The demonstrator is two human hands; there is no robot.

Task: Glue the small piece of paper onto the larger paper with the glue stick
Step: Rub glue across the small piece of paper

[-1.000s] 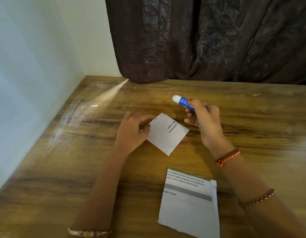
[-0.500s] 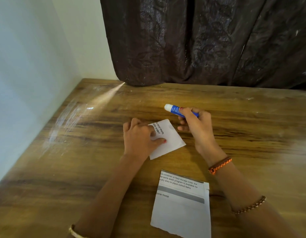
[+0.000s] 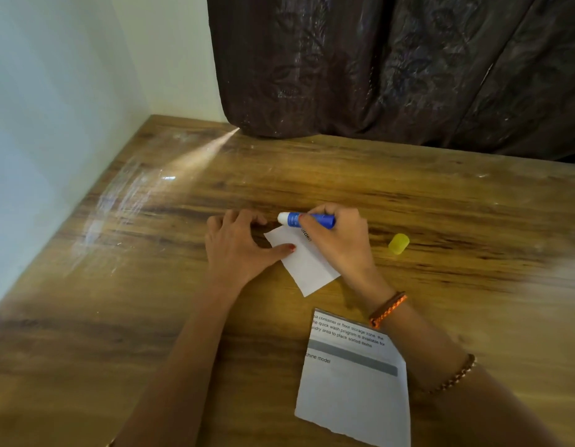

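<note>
A small white piece of paper (image 3: 307,267) lies flat on the wooden table (image 3: 150,317), blank side mostly up with a bit of print at its far edge. My left hand (image 3: 237,250) rests palm down beside it, thumb pressing the paper's left edge. My right hand (image 3: 337,240) grips a blue glue stick (image 3: 308,220), held nearly level with its white tip pointing left over the paper's far corner. The larger printed paper (image 3: 353,388) lies nearer to me, right of centre, untouched.
A yellow cap (image 3: 399,243) lies on the table to the right of my right hand. A dark curtain (image 3: 392,69) hangs along the table's far edge. A pale wall (image 3: 54,124) borders the table's left side.
My left hand set the small paper flat and now presses its edge with the thumb. My right hand brought the glue stick down over the paper's far corner. The view shifted, revealing the yellow cap.
</note>
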